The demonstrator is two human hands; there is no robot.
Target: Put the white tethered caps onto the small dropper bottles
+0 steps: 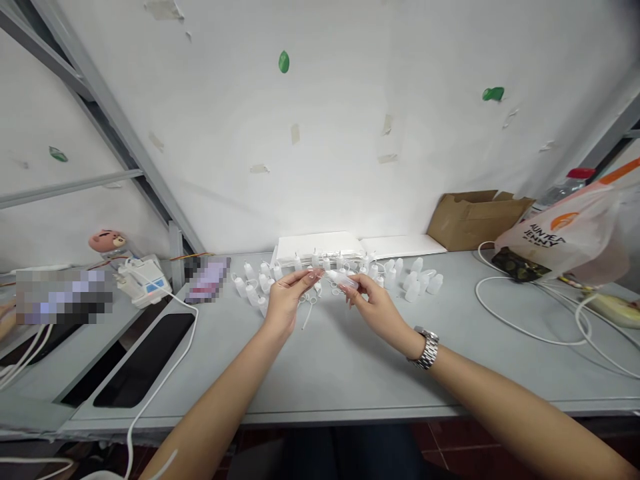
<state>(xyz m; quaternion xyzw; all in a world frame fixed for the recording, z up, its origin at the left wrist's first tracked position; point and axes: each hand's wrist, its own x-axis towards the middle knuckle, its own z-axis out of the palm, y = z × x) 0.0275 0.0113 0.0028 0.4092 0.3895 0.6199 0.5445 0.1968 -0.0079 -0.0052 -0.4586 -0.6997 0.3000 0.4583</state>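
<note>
Head view: the bottle [344, 278] lay crosswise between the hands, nozzle leftward. The right hand [374, 301], nearer, gripped its body; the left hand's [285, 297] fingers were pinched closed beside the nozzle, contents unclear.

Bright, wide-angle distortion at edges

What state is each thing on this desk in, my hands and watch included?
Left hand: pinching at the dropper bottle's tip
Right hand: holding it
Dropper bottle: held, tilted
Metal-band watch: worn on right wrist
Cardboard box: flaps open
Carrier bag: filled
Red-topped bottle: capped
Black slab: lying flat
</note>
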